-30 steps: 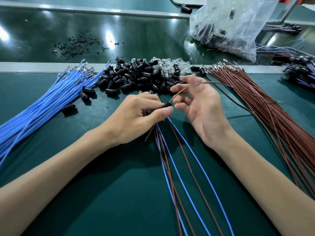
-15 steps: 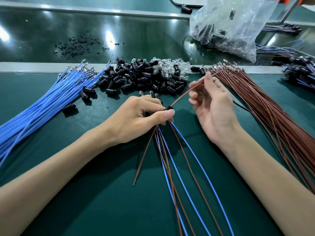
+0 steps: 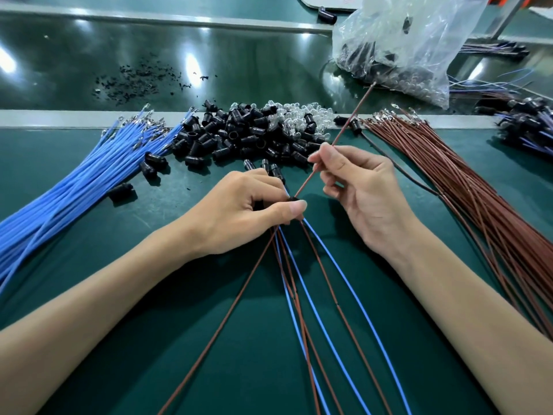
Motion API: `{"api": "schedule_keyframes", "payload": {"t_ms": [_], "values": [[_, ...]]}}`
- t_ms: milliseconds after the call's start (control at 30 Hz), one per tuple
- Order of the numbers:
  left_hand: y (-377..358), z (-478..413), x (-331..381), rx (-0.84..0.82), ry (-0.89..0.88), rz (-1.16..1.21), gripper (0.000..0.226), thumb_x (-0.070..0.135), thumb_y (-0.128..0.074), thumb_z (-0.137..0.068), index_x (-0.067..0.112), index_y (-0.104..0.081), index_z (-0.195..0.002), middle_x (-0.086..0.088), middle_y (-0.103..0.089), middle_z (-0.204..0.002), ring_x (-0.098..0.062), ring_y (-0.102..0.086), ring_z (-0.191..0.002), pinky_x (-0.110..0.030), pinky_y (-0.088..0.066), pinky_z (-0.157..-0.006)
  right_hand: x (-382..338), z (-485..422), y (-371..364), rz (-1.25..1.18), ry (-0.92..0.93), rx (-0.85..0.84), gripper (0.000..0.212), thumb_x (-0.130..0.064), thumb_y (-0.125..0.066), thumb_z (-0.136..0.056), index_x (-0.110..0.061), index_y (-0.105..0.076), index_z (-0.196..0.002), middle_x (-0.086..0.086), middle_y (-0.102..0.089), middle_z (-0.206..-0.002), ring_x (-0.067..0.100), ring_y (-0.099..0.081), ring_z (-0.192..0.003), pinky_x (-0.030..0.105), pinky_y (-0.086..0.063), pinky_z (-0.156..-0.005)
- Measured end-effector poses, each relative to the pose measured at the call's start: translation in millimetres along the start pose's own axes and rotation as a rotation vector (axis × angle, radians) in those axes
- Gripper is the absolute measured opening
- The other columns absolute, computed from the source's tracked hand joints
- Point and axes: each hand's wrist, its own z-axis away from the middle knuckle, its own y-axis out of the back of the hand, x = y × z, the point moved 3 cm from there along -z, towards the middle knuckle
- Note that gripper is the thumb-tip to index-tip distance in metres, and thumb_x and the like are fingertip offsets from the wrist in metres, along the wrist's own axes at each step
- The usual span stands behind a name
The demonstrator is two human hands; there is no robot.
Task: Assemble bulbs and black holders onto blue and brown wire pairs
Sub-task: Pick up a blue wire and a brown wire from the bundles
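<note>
- Lying at the frame's left, the blue wire bundle [image 3: 74,175] fans outward.
- The left hand [image 3: 239,211], centre, grips a black holder [image 3: 294,200] and several finished wire pairs [image 3: 299,295].
- The right hand [image 3: 362,193] pinches a brown wire [image 3: 337,136] running into that holder.
- The brown wire bundle [image 3: 478,199] lies at the right.

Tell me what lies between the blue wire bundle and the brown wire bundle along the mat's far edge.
In the head view, a heap of black holders mixed with clear bulbs lies between them.
</note>
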Motion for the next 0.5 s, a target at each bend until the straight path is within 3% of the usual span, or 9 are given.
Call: {"api": "schedule_keyframes", "payload": {"t_ms": [200, 367, 500], "values": [[0.9, -0.2, -0.8, 0.018, 0.007, 0.012, 0.027, 0.032, -0.060, -0.090, 0.012, -0.077, -0.084, 0.003, -0.065, -0.072, -0.015, -0.056, -0.082, -0.021, -0.042, -0.076, -1.7, -2.3, 5.5, -0.201, -0.015, 0.055, 0.009, -0.023, -0.066, -0.075, -0.015, -0.067, -0.081, -0.003, -0.062, -0.067, 0.007, -0.051, -0.056, 0.016, -0.041, -0.052], [-0.8, 0.0, 1.6, 0.004, 0.001, -0.013, 0.023, 0.028, -0.060, -0.090, 0.016, -0.073, -0.076, 0.001, -0.063, -0.070, -0.015, -0.054, -0.079, -0.019, -0.039, -0.076, -1.0, -0.5, 5.4, -0.166, 0.018, 0.081, 0.005, -0.019, -0.068, -0.072, -0.019, -0.063, -0.071, -0.001, -0.067, -0.068, 0.007, -0.059, -0.056, 0.015, -0.049, -0.055], [-0.1, -0.5, 0.6, 0.001, -0.002, -0.037, 0.035, 0.032, -0.056, -0.091, 0.004, -0.072, -0.076, -0.002, -0.062, -0.069, -0.015, -0.055, -0.080, -0.023, -0.042, -0.077, -1.1, -1.7, 7.6, -0.174, 0.064, 0.131, 0.009, -0.019, -0.067, -0.073, -0.016, -0.060, -0.079, -0.002, -0.061, -0.067, 0.006, -0.055, -0.056, 0.015, -0.048, -0.057]]}}
